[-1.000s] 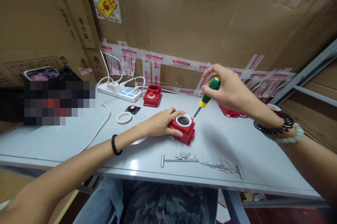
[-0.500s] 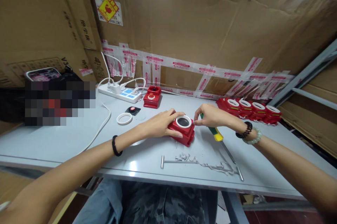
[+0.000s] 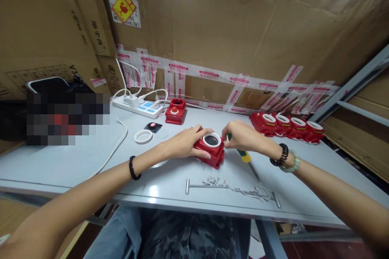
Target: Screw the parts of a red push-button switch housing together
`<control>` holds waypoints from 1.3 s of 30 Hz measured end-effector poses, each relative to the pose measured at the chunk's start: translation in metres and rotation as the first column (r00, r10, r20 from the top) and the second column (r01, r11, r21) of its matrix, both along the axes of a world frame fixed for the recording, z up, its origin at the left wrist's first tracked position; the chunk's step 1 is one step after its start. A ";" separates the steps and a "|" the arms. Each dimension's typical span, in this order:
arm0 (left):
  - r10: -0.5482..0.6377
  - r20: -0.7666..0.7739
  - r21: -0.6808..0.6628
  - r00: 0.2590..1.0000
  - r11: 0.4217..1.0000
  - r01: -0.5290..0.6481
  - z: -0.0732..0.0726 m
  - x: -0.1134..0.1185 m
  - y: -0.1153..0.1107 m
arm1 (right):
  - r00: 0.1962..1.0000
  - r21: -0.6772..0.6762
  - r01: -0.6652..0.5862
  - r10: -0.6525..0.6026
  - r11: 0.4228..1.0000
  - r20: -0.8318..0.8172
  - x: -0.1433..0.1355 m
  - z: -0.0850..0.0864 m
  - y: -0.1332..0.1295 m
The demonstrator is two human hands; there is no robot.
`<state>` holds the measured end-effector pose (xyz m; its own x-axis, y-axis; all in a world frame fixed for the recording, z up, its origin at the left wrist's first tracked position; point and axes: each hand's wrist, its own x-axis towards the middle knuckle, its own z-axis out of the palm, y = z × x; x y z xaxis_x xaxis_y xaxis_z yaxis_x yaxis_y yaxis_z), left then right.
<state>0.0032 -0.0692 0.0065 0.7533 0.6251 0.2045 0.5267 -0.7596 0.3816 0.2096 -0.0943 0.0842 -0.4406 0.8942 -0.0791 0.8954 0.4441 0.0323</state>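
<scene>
My left hand (image 3: 190,144) is wrapped round a red plastic housing (image 3: 216,159), thumb on the near side and fingers over the back. A white ring (image 3: 212,140) surrounds a dark round opening on its top. At the housing's right corner the fingertips of my right hand (image 3: 238,136) are pinched together; anything between them is too small to make out. A screwdriver (image 3: 245,157) with a green and yellow handle is tucked in that same hand, its blade pointing down toward me. One loose screw (image 3: 203,166) stands near the housing's front edge.
Several screws (image 3: 211,180) and a T-handled metal rod (image 3: 200,187) with tangled string lie in front. Similar red housings (image 3: 299,129) line the back right. A red unit (image 3: 175,112), white ring (image 3: 143,136), black button part (image 3: 152,126) and power strip (image 3: 138,107) are left.
My right hand has shifted slightly left against the housing's corner, and the screwdriver has swung left with it. My left hand and the housing have stayed in place.
</scene>
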 end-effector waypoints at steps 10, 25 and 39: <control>-0.005 0.004 0.022 1.000 1.000 0.005 -0.001 -0.001 0.000 | 0.997 0.012 -0.072 0.072 0.997 0.002 0.005 -0.002 0.007; 0.013 -0.020 0.050 1.000 0.999 -0.012 -0.002 -0.001 0.000 | 0.997 -0.041 -0.058 0.056 0.997 -0.058 0.004 0.011 -0.005; -0.020 0.092 0.440 0.996 0.898 -0.023 0.014 -0.012 -0.045 | 0.998 -0.139 -0.053 0.047 0.989 -0.043 -0.018 -0.028 -0.050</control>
<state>-0.0086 -0.1146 0.0208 0.7167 0.4564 0.5273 0.5071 -0.8601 0.0553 0.1921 -0.1448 0.0559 -0.4897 0.8523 -0.1836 0.8713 0.4859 -0.0683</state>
